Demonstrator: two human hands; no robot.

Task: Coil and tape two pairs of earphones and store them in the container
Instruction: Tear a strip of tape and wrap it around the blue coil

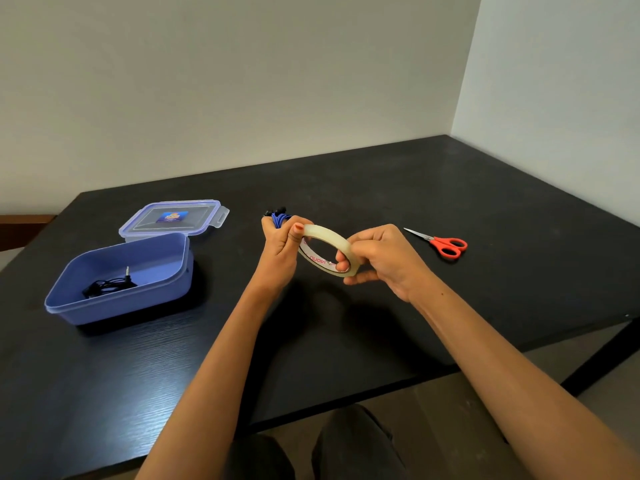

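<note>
Now the left hand (278, 244) clutches the coiled blue earphones (277, 216), thumb on the tape roll (325, 249) gripped by the right hand (384, 258); black earphones (109, 285) lie inside the blue container (121, 299).

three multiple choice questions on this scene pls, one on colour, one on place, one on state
1. What colour are the handles of the scissors? A) red B) green C) yellow
2. Where are the black earphones? A) beside the scissors B) in the container C) on the floor
3. The container's lid is: A) snapped on B) off, lying behind it C) held in a hand

Answers: 1 A, both handle loops are red; 2 B, they lie inside the blue container; 3 B, the lid lies flat behind the open container.
</note>
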